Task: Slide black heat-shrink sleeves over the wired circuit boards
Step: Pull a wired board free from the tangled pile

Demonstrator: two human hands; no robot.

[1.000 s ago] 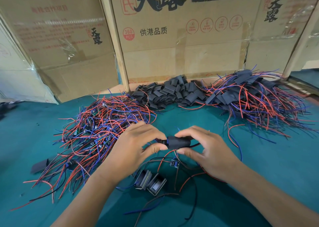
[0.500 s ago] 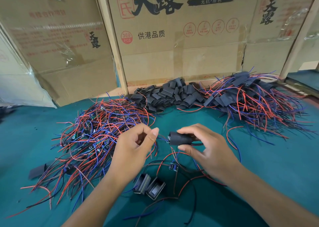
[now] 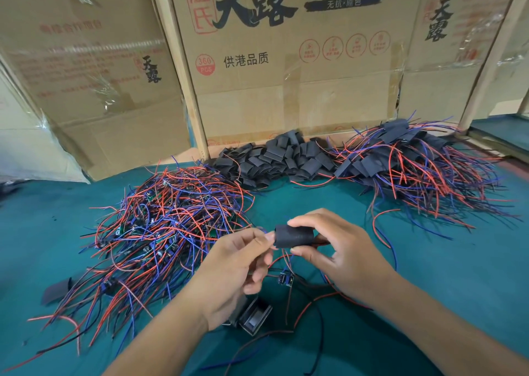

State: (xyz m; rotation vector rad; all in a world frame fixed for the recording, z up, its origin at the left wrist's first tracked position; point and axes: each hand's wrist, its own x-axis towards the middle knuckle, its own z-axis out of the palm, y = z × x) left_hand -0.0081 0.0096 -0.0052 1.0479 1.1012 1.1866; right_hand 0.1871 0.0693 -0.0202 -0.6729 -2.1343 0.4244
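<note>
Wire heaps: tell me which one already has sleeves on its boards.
The far right wire heap: black sleeves show among its red and blue wires. The left wire heap shows bare green boards, and the middle pile of loose sleeves has almost no wires.

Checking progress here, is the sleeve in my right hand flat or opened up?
Opened up: the sleeve, pinched in the right hand, bulges round, with wires trailing below it.

Bright, even light; edges bowed, perhaps softened
</note>
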